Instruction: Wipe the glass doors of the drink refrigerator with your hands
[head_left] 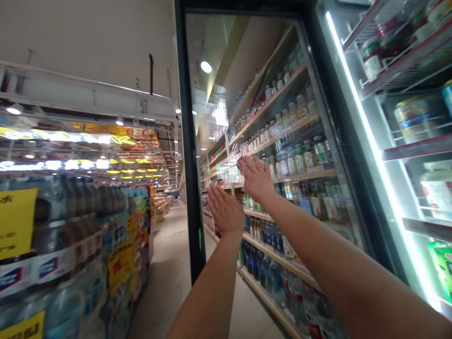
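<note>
A tall glass door (247, 52) with a dark frame stands open at an angle in front of me. My left hand (226, 211) is at the glass with its fingers stretched out and nothing in it. Higher and to the right, my right hand (257, 178) lies flat in the same way, also holding nothing. Both palms face the pane and seem to touch it. Rows of bottles on shelves appear in the glass; I cannot tell fully what is reflected and what lies behind.
Right of the door is a lit cooler with wire shelves (416, 146) holding cans, jars and bottles. A strip light (367, 127) runs down its edge. Stacked packs of bottled drinks (67, 245) with yellow signs (17, 221) line the left side. Between them runs an aisle floor (165, 263).
</note>
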Demonstrator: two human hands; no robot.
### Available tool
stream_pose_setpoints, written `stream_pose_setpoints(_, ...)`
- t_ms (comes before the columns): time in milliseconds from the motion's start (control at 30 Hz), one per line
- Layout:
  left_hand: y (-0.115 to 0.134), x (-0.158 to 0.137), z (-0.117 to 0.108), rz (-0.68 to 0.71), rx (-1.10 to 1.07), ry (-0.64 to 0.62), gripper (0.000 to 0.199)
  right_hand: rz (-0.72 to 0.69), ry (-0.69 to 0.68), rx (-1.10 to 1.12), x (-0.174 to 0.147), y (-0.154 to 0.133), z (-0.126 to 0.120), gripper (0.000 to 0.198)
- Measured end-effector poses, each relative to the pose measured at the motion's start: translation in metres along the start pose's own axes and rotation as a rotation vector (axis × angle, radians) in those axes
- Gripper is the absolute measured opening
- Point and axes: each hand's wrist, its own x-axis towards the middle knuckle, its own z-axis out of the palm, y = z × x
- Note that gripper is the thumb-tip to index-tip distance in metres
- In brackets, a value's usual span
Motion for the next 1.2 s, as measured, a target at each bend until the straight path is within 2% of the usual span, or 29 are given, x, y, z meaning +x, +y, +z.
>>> stream_pose_setpoints(100, -0.007, -0.001, -0.005, 0.027, 0.028, -0.048, 0.069, -0.325, -0.13, 0.042, 0.004, -0.01, 0.001, 0.056)
stream_pose_setpoints(133, -0.011, -0.001, -0.008, 0.043, 0.032, -0.076, 0.069, -0.347, -0.141, 0.045, 0.006, -0.013, 0.0, 0.057)
stream_pose_setpoints(233, -0.024, -0.004, -0.017, 0.112, 0.027, -0.163, 0.068, -0.119, -0.066, 0.027, 0.01, -0.019, -0.001, 0.062)
stream_pose_setpoints(267, -0.027, -0.006, -0.02, 0.13, 0.023, -0.18, 0.068, -0.1, -0.065, 0.026, 0.011, -0.021, -0.001, 0.062)
stream_pose_setpoints(400, -0.033, -0.015, -0.027, 0.13, 0.025, -0.189, 0.067, -0.407, -0.188, 0.046, 0.013, -0.024, -0.003, 0.059)
stream_pose_setpoints(433, -0.033, -0.017, -0.027, 0.127, 0.032, -0.19, 0.067, -0.389, -0.184, 0.039, 0.014, -0.023, -0.003, 0.06)
stream_pose_setpoints(533, -0.034, -0.022, -0.026, 0.134, 0.06, -0.201, 0.064, -0.138, -0.101, -0.004, 0.014, -0.023, -0.003, 0.061)
stream_pose_setpoints(567, -0.034, -0.023, -0.026, 0.139, 0.065, -0.204, 0.064, -0.127, -0.099, -0.014, 0.014, -0.023, -0.004, 0.061)
stream_pose_setpoints(667, -0.036, -0.025, -0.025, 0.146, 0.077, -0.208, 0.063, -0.382, -0.194, -0.032, 0.014, -0.023, -0.005, 0.06)
stream_pose_setpoints(700, -0.036, -0.026, -0.025, 0.146, 0.08, -0.204, 0.063, -0.426, -0.212, -0.042, 0.014, -0.023, -0.006, 0.06)
stream_pose_setpoints(733, -0.037, -0.026, -0.025, 0.148, 0.084, -0.198, 0.063, -0.398, -0.204, -0.055, 0.015, -0.023, -0.007, 0.059)
stream_pose_setpoints(833, -0.037, -0.027, -0.025, 0.159, 0.095, -0.175, 0.062, -0.083, -0.091, -0.077, 0.016, -0.024, -0.005, 0.056)
stream_pose_setpoints(900, -0.037, -0.027, -0.025, 0.169, 0.101, -0.172, 0.062, 0.003, -0.055, -0.062, 0.012, -0.029, -0.001, 0.054)
stream_pose_setpoints(967, -0.038, -0.027, -0.024, 0.172, 0.095, -0.174, 0.062, -0.079, -0.072, -0.038, 0.002, -0.035, 0.004, 0.054)
stream_pose_setpoints(1100, -0.04, -0.028, -0.02, 0.162, 0.056, -0.173, 0.061, -0.37, -0.146, 0.013, -0.013, -0.043, 0.013, 0.051)
stream_pose_setpoints(1133, -0.04, -0.028, -0.019, 0.161, 0.052, -0.169, 0.061, -0.396, -0.155, 0.025, -0.013, -0.043, 0.014, 0.051)
stream_pose_setpoints(1200, -0.04, -0.028, -0.018, 0.162, 0.056, -0.163, 0.062, -0.299, -0.128, 0.042, -0.007, -0.043, 0.014, 0.052)
